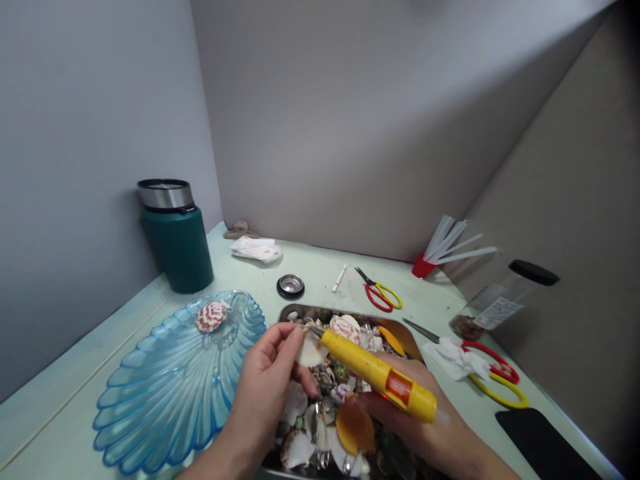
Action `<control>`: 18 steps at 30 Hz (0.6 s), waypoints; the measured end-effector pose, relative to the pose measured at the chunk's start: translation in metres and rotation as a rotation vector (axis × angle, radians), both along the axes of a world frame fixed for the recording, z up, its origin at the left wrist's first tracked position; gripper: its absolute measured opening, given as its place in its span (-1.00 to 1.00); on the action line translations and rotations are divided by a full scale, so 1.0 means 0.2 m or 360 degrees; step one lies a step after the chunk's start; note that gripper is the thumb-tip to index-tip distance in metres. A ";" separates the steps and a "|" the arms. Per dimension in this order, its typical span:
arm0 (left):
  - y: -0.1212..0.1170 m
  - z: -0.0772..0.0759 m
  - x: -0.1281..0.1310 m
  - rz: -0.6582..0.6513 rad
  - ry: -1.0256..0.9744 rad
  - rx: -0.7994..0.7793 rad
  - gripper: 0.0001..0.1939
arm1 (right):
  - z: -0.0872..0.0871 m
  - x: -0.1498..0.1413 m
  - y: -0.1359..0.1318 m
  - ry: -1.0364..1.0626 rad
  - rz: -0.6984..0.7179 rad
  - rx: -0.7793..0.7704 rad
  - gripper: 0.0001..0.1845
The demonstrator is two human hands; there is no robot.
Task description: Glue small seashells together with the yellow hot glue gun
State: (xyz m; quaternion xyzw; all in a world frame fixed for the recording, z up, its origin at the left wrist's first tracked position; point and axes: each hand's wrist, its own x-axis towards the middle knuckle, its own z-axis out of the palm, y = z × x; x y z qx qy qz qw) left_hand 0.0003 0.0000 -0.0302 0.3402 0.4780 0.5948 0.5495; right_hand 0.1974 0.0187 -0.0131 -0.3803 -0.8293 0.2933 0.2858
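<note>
My left hand [270, 373] pinches a white seashell [311, 353] over a metal tray [415, 343] filled with shells. A yellow glue gun [370, 367] lies in the grip of my right hand [410, 407], its nozzle pointing left at the edge of the held shell. I cannot tell whether the nozzle touches it. An orange shell [354, 427] and a red-spotted shell [345, 328] are among those in the tray below my hands. On the left, a blue scalloped glass plate [165, 393] bears one red-speckled shell [213, 316].
A green bottle [180, 247] stands behind the plate, near its round lid [291, 286]. Behind the tray lie scissors [380, 291]. To the right are larger scissors [500, 383] with crumpled tissue [457, 360], a tilted-looking clear jar [487, 307], a red cup [423, 267] of glue sticks and a black phone-like slab [543, 440].
</note>
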 end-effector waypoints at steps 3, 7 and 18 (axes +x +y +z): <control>0.00 0.00 0.00 -0.0011 0.0004 -0.0003 -0.74 | -0.02 0.00 0.00 0.0043 -0.0090 0.0001 -0.78; 0.00 0.00 0.00 -0.0106 0.0071 -0.0015 -0.74 | -0.04 -0.03 0.00 0.0288 -0.0366 0.0021 -0.87; -0.03 0.02 0.04 -0.0352 0.0253 0.0060 -0.76 | -0.05 -0.09 -0.04 0.0353 -0.0339 -0.0031 -0.92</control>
